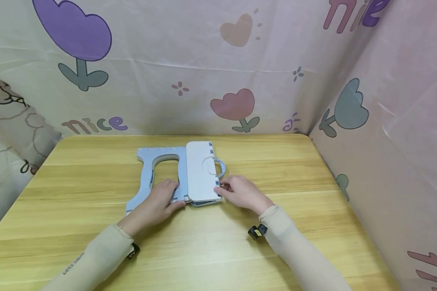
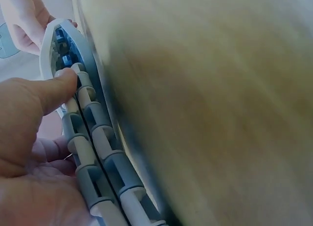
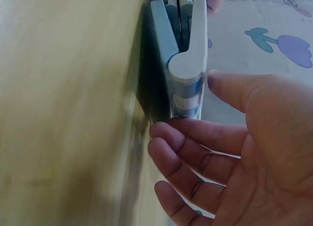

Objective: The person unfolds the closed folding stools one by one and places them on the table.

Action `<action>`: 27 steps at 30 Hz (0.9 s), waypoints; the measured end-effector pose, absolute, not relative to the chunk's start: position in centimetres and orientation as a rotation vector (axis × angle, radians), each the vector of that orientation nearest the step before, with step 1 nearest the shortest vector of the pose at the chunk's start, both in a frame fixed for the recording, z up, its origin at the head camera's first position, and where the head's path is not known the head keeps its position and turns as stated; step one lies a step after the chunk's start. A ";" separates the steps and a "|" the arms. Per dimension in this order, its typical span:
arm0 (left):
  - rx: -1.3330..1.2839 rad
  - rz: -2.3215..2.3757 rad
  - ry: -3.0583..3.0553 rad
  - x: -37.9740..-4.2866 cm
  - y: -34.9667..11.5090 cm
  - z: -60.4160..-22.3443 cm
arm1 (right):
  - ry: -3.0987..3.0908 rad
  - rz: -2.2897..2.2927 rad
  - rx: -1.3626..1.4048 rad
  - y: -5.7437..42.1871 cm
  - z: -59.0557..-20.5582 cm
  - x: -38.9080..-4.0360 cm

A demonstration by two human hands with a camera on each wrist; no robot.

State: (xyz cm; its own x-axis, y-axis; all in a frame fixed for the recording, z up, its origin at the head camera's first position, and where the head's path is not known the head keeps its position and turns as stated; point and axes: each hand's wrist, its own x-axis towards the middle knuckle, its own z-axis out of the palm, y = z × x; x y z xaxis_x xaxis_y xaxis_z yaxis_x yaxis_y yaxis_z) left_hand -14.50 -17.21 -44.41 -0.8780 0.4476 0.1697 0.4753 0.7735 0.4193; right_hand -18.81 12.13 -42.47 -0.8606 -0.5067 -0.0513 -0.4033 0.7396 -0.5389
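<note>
A folding step stool (image 1: 202, 178), folded flat, lies on the table with its white top panel to the right and light blue legs to the left. My left hand (image 1: 156, 204) grips the near edge of the blue leg frame, its fingers reaching over the frame and the thumb on the hinged side. At the white panel's right edge, my right hand (image 1: 245, 194) pinches the hinge, thumb above and fingers below. Beside that hand is a small blue carry handle (image 1: 222, 168). The right wrist view shows the hinge end (image 3: 186, 69) between thumb and fingers.
The wood-grain table (image 1: 211, 250) reaches back to a hanging cloth (image 1: 160, 109) printed with flowers and hearts. Another cloth wall (image 1: 393, 161) runs along the right side. A small black device (image 1: 257, 232) is on the right wrist.
</note>
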 end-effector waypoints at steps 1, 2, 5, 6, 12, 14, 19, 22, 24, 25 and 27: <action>-0.752 -0.716 -2.898 -14.5 -17.2 -44.4 | 2.747 -0.798 -0.723 12.2 -42.4 -18.8; -0.752 -0.718 -2.892 -14.5 -17.2 -44.5 | 2.752 -0.814 -0.716 12.2 -42.4 -18.8; -0.737 -0.743 -2.884 -14.5 -17.3 -44.5 | 2.765 -0.847 -0.696 12.3 -42.2 -18.9; -0.731 -0.756 -2.883 -14.6 -17.3 -44.5 | 2.765 -0.861 -0.691 12.3 -42.1 -18.9; -0.688 -0.881 -2.851 -14.6 -17.4 -44.3 | 2.749 -0.950 -0.700 12.7 -41.4 -19.1; -0.691 -0.924 -2.816 -14.6 -17.4 -44.2 | 2.734 -1.004 -0.720 12.9 -41.1 -19.1; -0.724 -1.021 -2.717 -14.7 -17.2 -43.9 | 2.639 -1.165 -0.808 13.5 -40.4 -19.1; -0.739 -1.070 -2.669 -14.7 -16.9 -43.7 | 2.594 -1.214 -0.877 13.7 -40.4 -19.1; -0.743 -1.098 -2.642 -14.8 -16.7 -43.6 | 2.578 -1.229 -0.911 13.8 -40.4 -19.1; -0.744 -1.116 -2.629 -14.8 -16.6 -43.6 | 2.575 -1.230 -0.924 13.8 -40.5 -19.1; -0.735 -1.154 -2.613 -14.9 -16.3 -43.5 | 2.567 -1.230 -0.944 13.6 -40.6 -19.1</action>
